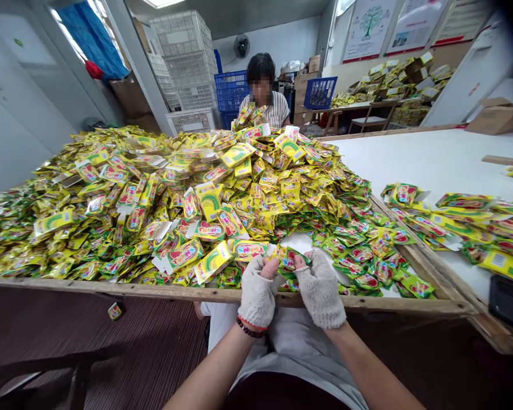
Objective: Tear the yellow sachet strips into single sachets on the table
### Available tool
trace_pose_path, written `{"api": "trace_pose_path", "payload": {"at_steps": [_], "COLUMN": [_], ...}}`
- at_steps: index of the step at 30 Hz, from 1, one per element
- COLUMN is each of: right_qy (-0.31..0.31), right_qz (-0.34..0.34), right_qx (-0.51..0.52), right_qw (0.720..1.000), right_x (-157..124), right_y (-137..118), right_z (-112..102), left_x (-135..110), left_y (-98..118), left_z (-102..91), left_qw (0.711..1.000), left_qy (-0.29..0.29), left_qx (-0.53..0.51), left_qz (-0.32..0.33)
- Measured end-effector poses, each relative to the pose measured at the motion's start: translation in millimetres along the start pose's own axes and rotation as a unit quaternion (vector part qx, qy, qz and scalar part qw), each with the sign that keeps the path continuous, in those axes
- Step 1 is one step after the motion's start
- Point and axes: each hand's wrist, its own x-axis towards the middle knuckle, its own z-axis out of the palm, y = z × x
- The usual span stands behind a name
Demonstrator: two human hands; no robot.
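My left hand point(256, 293), in a white fingerless knit glove, is closed on a small yellow carton point(248, 249) printed with bright lettering. The carton lies on its side, its right end towards my other hand. My right hand point(321, 291), gloved the same way, pinches a small green and yellow sachet point(294, 258) close to that end. Whether the sachet's tip is inside the carton I cannot tell. Just left of my hands lie more cartons, among them a yellow carton point(214, 262) and a carton with a red logo point(183, 255). Green sachets point(363, 256) spread to the right.
A large heap of yellow sachets point(277, 188) covers the table, edged by a wooden rim point(154, 288). Filled-looking cartons point(465, 219) lie beyond the right-hand divider, near a black tray point(508, 302). Across the heap sits another person point(277, 108). One sachet point(115, 311) is on the floor.
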Motion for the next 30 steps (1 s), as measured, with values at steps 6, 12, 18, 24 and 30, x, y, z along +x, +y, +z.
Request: {"api": "trace_pose_path", "payload": {"at_steps": [6, 12, 18, 24, 30], "right_qy": [0.013, -0.034, -0.132, -0.092, -0.097], "right_qz": [-0.033, -0.013, 0.02, 0.147, 0.092], "right_qx": [-0.018, 0.043, 0.184, 0.268, 0.268], "right_qw": [0.999, 0.998, 0.974, 0.948, 0.954], "right_x": [1, -2, 4, 20, 28], "right_y": [5, 14, 10, 6, 1], "right_z": [1, 0, -18, -26, -19], "left_x": [6, 1, -3, 29, 32], "left_y": [-7, -16, 14, 72, 74], "left_z": [-14.6, -20.1, -17.0, -26.6, -18.1], "left_qw": [0.986, 0.95, 0.824, 0.446, 0.441], "left_qy": [-0.021, 0.012, -0.096, -0.087, -0.108], "left_qx": [0.143, 0.274, 0.494, 0.835, 0.843], "left_qz": [0.08, 0.15, 0.261, 0.309, 0.288]}}
